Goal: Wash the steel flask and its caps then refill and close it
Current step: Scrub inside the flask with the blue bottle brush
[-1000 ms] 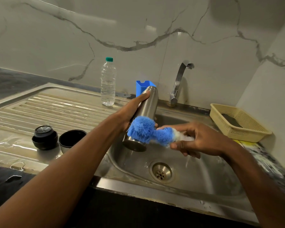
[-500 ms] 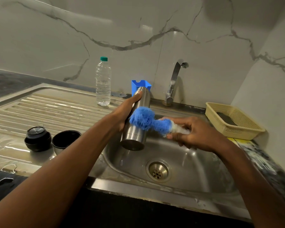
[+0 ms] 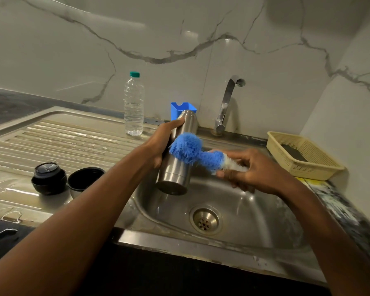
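Observation:
My left hand (image 3: 161, 143) grips the steel flask (image 3: 176, 174) from its left side, holding it tilted over the sink basin (image 3: 244, 210), base toward me. My right hand (image 3: 250, 169) holds a blue and white bottle brush (image 3: 192, 151) by its white end. The blue bristle head presses against the flask's right side near the middle. On the draining board (image 3: 62, 137) at the left stand the flask's two caps: a black stopper (image 3: 48, 177) and a black-lined cup cap (image 3: 84, 180), side by side.
A clear water bottle (image 3: 134, 105) with a green cap stands at the back of the draining board. A blue holder (image 3: 183, 108) sits behind the flask. The tap (image 3: 228, 103) is right of it, no water running. A cream basket (image 3: 301, 154) lies at the right.
The brush head has slid up the flask's side, from near the base toward the middle. My left hand keeps its grip on the flask.

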`<state>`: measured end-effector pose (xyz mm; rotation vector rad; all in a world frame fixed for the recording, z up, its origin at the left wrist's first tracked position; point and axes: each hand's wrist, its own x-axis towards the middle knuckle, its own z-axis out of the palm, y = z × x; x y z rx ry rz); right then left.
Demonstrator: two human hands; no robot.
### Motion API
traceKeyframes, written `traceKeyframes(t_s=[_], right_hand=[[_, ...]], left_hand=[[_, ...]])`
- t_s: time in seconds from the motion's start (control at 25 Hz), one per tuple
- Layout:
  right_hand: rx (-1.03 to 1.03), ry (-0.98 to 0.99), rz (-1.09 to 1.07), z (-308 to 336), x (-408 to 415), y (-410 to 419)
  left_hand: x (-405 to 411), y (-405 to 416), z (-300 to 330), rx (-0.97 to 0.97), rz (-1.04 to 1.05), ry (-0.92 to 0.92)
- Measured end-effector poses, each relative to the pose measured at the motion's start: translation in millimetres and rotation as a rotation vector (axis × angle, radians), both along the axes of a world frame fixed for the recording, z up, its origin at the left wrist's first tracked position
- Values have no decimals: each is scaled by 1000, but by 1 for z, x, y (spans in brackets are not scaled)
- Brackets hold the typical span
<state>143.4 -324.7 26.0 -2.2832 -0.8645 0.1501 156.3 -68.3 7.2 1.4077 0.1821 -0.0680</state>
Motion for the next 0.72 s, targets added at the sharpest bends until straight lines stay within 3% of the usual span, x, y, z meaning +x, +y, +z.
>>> traceKeyframes(t_s=[0.16, 0.36, 0.56, 0.72], right_hand=[[-45, 163, 170, 0, -4, -1], [30, -148, -69, -5, 6, 1], [-88, 163, 178, -2, 1, -1], [-45, -151, -61, -5, 6, 2]], left_hand=[[0, 0, 0, -14, -2, -38], [-4, -5, 3, 44, -14, -19], [-2, -4, -1, 25, -38, -47], [-4, -5, 0, 80, -21, -34]])
